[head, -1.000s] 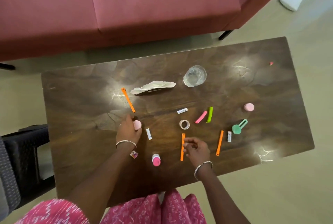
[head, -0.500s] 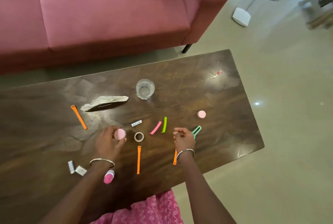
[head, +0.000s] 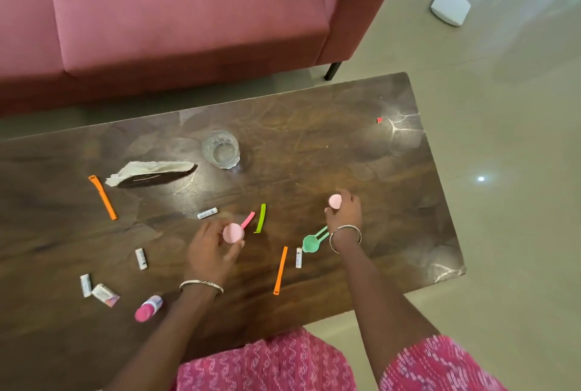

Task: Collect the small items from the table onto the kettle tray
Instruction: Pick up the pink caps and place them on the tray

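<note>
right hand (head: 345, 213) has its grip pinched on a pink cap (head: 335, 201), and the left hand (head: 209, 252) grips a second pink cap (head: 233, 233) at its fingertips. likely next is the green scoop (head: 311, 242), flat on the table (head: 314, 145) just behind the right grip by the wrist, handle slanting toward that hand, so right is nearer. kettle tray is out of view.
</note>
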Motion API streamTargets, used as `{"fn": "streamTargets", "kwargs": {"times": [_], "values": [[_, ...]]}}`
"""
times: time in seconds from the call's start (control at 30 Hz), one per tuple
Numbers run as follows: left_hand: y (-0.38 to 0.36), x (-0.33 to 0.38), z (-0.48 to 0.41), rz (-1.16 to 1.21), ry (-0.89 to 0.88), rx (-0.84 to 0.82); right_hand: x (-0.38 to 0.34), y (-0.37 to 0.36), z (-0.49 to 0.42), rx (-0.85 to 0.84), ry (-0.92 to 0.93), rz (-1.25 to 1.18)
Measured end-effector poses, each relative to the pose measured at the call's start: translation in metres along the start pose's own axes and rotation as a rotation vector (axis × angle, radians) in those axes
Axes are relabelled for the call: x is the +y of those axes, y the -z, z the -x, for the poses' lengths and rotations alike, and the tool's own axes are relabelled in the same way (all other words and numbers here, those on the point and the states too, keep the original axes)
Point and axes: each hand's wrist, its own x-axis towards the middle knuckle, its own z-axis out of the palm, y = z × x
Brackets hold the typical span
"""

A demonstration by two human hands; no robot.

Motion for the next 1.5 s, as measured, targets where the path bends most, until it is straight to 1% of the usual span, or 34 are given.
{"fn": "streamTargets", "kwargs": {"times": [0.13,0.2,0.27,0.37,0.47,0.53,0.7,0.87,0.97,1.03,1.17,1.3,1.37,1.5], "values": [[-0.008,0.003,-0.002,-0.045,-0.046,-0.009,0.008,-0.008,-0.015,-0.115,0.083,0.196],[-0.007,0.005,-0.001,-0.048,-0.047,-0.009,0.012,-0.010,-0.017,-0.133,0.108,0.272],[-0.004,0.007,0.002,-0.058,-0.037,0.001,0.015,-0.011,-0.015,-0.129,0.126,0.299],[0.003,0.010,0.007,-0.056,-0.053,0.019,0.014,-0.010,-0.004,-0.085,0.114,0.194],[0.011,0.009,0.012,-0.041,-0.072,0.024,0.003,-0.005,0.017,0.028,0.085,0.035],[0.018,0.008,0.017,-0.034,-0.052,0.027,-0.007,-0.004,0.036,0.066,0.118,-0.016],[0.040,-0.008,0.042,-0.011,-0.046,0.078,-0.030,-0.015,0.103,0.087,0.233,-0.135],[0.078,-0.036,0.081,0.042,-0.023,0.151,-0.045,-0.048,0.190,-0.010,0.345,-0.141],[0.107,-0.064,0.109,0.080,-0.008,0.169,-0.057,-0.071,0.244,-0.075,0.402,-0.152],[0.131,-0.087,0.130,0.071,0.004,0.213,-0.070,-0.086,0.281,-0.107,0.452,-0.156],[0.178,-0.138,0.171,0.061,0.055,0.275,-0.096,-0.121,0.350,-0.138,0.506,-0.160],[0.228,-0.187,0.215,0.038,0.045,0.335,-0.121,-0.157,0.413,-0.155,0.579,-0.151],[0.239,-0.197,0.226,0.050,0.066,0.360,-0.128,-0.168,0.426,-0.172,0.576,-0.150],[0.296,-0.250,0.277,0.077,0.116,0.428,-0.166,-0.209,0.501,-0.218,0.686,-0.106]]}}
